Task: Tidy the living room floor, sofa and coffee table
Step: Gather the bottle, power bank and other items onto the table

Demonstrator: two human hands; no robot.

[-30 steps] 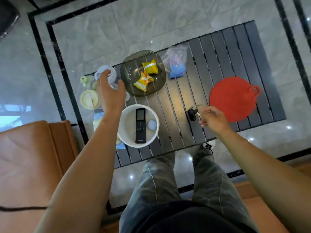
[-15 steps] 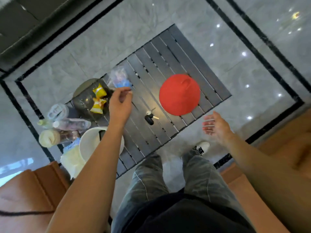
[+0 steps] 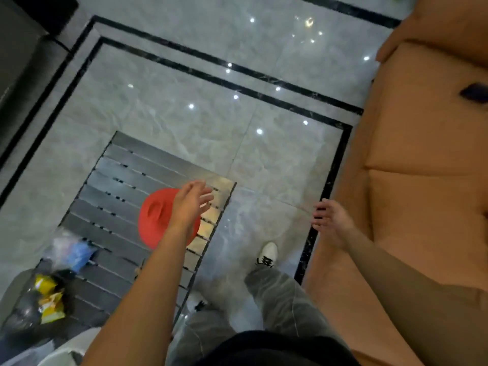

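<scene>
Head: left hand point(image 3: 188, 207) fingers point(image 3: 203, 190) spread, empty; right hand point(image 3: 331, 220) fingers point(image 3: 323, 204) spread, empty.

**Layout: table to the left, sofa to the right, floor between**

The slatted table point(image 3: 126, 180) occupies the lower left. The sofa point(image 3: 422, 180) runs down the right side. A strip of floor point(image 3: 250, 154) separates them, and the person's shoe point(image 3: 266, 256) stands on it.

On the table, a round mat point(image 3: 155, 217) lies near the right end. A plastic bag point(image 3: 71, 249) lies to its left. Nearer the person, a dish point(image 3: 18, 317) holds snack packets point(image 3: 50, 302).

The left hand point(image 3: 190, 204) is over the mat's right edge. The right hand point(image 3: 330, 220) is over the floor, just beside the sofa front. A small flat object point(image 3: 474, 92) lies on the far sofa seat.
</scene>
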